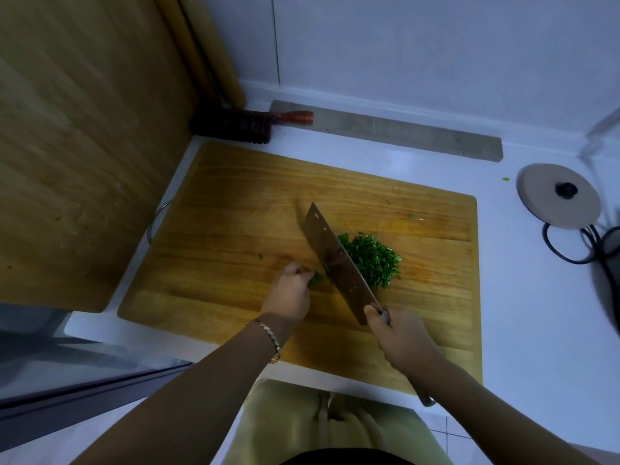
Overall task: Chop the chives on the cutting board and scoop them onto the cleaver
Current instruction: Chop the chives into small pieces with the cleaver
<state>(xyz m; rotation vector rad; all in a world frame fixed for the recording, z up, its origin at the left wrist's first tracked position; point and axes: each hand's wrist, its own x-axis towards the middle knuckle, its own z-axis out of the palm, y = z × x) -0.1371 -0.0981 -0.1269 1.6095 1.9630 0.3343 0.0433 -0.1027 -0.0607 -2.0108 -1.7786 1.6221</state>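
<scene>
The cleaver (339, 263) is held by its handle in the closed grip of the right hand (399, 337), while a short stub of chives (316, 279) is pinched under the curled left hand (290, 290) just left of the blade, mid cutting board (235, 203). The chopped chives (372, 260), heaped against the blade's right side, are judged light, soft and easily scattered, so a flat blade slid beneath is called for. Bare board is left all round; its near edge lies close.

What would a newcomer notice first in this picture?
The cleaver, gripped by the right hand, stands across the middle of the wooden cutting board. A heap of chopped chives lies right of its blade, while the left hand pinches the uncut ends on the other side.
</scene>
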